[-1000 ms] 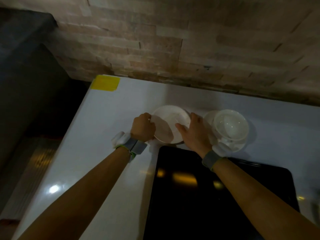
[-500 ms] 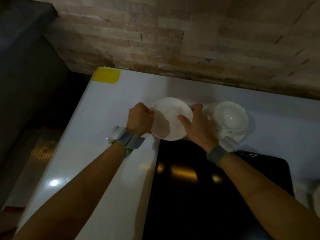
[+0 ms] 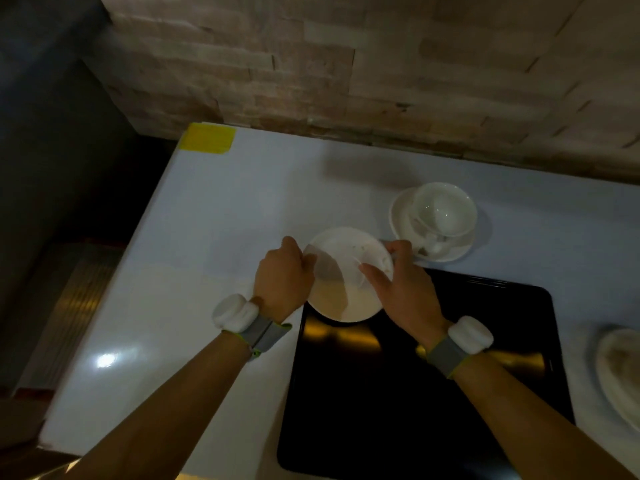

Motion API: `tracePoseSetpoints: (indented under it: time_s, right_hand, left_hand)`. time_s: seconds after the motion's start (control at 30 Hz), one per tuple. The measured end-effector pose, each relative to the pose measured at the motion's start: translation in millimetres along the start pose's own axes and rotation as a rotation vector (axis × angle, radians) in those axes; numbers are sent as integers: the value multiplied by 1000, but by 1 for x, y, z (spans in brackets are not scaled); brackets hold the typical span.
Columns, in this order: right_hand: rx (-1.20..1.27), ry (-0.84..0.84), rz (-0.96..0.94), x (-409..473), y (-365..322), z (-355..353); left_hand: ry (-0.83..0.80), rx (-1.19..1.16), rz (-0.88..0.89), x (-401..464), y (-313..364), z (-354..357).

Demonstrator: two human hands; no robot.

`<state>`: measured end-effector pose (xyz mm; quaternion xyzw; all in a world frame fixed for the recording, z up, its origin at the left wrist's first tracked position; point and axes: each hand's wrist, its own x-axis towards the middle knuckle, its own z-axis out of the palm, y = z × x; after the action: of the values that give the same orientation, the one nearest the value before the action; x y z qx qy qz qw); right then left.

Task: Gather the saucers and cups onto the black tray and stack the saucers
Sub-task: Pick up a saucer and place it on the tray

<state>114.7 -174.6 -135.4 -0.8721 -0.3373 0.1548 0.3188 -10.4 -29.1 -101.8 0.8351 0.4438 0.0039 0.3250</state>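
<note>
White glossy table, set against a brick wall. Black tray flat on it at the near edge. Just beyond the tray's far edge, a saucer on the bare top, carrying a white cup. Right of the tray, a pale dish, cut off by the frame. Far left of the tray, at the table's back corner, a yellow tape patch.
</note>
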Motion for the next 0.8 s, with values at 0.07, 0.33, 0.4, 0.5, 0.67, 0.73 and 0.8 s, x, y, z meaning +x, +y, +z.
tracePoseSetpoints:
  time_s: [0.07,0.33,0.4,0.5,0.67,0.73,0.8]
  right_hand:
    - [-49,-4,5,-6,4,4]
    - [-88,-35,44,-14,18,10]
    - [-104,-42,39,-15,20,12]
    - [-121,-48,44,-15,21,14]
    - [-169,-82,68,-18,22,12]
    - [-168,-102,97,-19,24,10]
    - [-162,-111,110,-20,25,10]
  left_hand:
    - [-10,98,-14,-4,2,6]
    - [-54,348,-36,-6,6,18]
    - [-59,372,-36,-6,5,20]
    - [-64,387,-28,-8,2,23]
    - [-69,351,-19,-14,-1,26]
    - [-80,331,-37,-18,0,28]
    - [-80,292,-67,-21,1,29]
